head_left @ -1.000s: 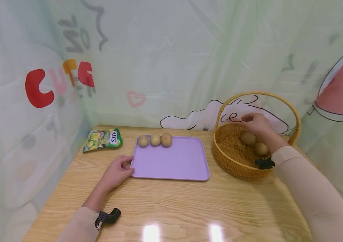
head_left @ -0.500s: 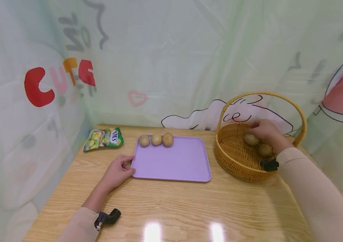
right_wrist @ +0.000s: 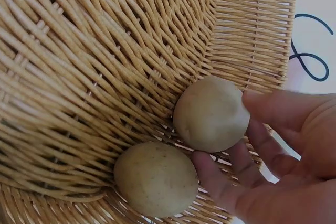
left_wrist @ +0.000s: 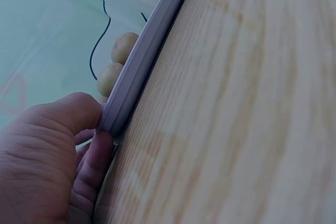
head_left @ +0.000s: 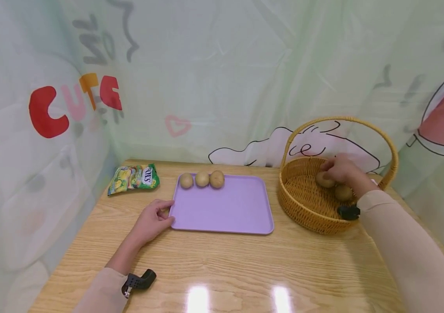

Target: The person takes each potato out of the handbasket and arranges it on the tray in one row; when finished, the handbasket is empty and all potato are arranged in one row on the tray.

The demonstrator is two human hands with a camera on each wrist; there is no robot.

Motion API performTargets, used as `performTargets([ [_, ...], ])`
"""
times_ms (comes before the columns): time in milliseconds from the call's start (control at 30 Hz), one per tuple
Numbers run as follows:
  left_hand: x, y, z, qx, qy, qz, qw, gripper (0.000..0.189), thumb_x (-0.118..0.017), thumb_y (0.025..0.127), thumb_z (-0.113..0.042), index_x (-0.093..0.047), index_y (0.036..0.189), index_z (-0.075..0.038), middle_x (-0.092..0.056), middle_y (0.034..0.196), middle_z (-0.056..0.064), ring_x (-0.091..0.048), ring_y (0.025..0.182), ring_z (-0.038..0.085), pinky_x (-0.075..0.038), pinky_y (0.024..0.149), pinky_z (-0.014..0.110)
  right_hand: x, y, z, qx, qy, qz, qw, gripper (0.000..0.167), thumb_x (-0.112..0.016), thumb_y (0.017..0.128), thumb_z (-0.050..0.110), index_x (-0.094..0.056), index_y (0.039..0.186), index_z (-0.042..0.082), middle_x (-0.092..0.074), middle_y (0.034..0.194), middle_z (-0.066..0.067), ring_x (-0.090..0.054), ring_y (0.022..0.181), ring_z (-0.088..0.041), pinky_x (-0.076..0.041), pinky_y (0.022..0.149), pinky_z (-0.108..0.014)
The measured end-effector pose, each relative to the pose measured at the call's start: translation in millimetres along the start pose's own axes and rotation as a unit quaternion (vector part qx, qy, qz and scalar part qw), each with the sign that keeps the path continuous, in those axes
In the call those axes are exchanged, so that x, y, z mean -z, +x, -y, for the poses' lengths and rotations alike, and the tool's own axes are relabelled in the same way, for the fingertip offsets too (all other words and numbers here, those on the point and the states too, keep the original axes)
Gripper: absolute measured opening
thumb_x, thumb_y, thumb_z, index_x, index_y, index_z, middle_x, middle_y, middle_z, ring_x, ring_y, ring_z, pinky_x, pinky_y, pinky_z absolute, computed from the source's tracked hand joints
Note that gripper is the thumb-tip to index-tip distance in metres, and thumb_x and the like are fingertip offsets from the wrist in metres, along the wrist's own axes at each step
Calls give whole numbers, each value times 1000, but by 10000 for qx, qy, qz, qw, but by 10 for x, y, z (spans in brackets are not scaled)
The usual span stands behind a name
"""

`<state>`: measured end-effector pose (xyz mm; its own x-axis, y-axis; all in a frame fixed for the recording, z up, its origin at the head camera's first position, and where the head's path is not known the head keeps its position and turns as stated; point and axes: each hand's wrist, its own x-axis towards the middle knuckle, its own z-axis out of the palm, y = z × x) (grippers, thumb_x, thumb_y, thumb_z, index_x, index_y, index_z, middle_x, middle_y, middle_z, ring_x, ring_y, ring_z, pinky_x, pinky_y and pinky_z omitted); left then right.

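one tray [head_left: 222,213] bears three potatoes [head_left: 202,178], one basket [head_left: 307,218] two.

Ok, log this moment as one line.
left hand: pinches lilac tray; right hand: grips potato in wicker basket, second potato beside it; on tray: three potatoes

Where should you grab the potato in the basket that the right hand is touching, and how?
Probably best to grip this potato round its fat middle, thumb on one side, fingers on the other, coming from above. It's rounded, with nothing sticking out to hold, and the basket wall rises around it. The other potato sits close beside it.
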<state>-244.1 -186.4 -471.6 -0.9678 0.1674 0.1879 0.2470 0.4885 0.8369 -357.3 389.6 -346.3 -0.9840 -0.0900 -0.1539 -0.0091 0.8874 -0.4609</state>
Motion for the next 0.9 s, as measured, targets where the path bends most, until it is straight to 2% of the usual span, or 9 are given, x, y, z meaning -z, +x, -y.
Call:
performTargets([
  [133,1,4,19,-46,11,-10,10000,49,-76,81,-6,-62,128,-1,-59,117,11,-58,80,16,-50,69,25,-30,16,-13,-5,-10,-24,10000,44,-62,85,8,-57,124,-10,-51,122,-30,-47,104,-41,-42,87,-55],
  [200,1,7,25,-60,22,-9,10000,49,-76,81,-7,-62,128,-1,-59,117,11,-58,80,16,-50,70,25,-52,12,-16,-12,-71,22,10000,46,-64,86,13,-57,125,-8,-49,124,-29,-47,106,-42,-41,90,-56],
  [333,4,11,22,-59,55,-29,10000,49,-77,81,-8,-63,128,-2,-59,117,11,-58,80,16,-50,69,26,-100,14,-9,81,-163,314,9993,52,-65,90,27,-57,130,-5,-48,131,-31,-46,114,-45,-38,96,-59],
  [433,1,14,7,-60,99,-26,9999,49,-77,81,-8,-63,128,-2,-59,116,11,-58,80,16,-50,69,26,-127,15,22,118,10,537,9985,53,-64,92,28,-56,132,-5,-47,134,-32,-44,119,-46,-36,99,-60],
  [700,0,12,-57,-30,51,-35,10000,50,-76,80,-6,-62,128,0,-58,116,11,-57,79,17,-50,69,26,-124,6,59,344,-115,454,9983,45,-57,95,20,-56,130,-9,-53,127,-32,-53,108,-41,-49,83,-50],
  [900,14,-5,-36,-70,76,-28,9999,50,-76,81,-7,-62,128,0,-58,115,11,-57,79,16,-49,69,25,-93,-14,76,349,161,542,9978,44,-50,100,20,-50,135,-7,-44,135,-32,-51,109,-40,-50,82,-47],
])
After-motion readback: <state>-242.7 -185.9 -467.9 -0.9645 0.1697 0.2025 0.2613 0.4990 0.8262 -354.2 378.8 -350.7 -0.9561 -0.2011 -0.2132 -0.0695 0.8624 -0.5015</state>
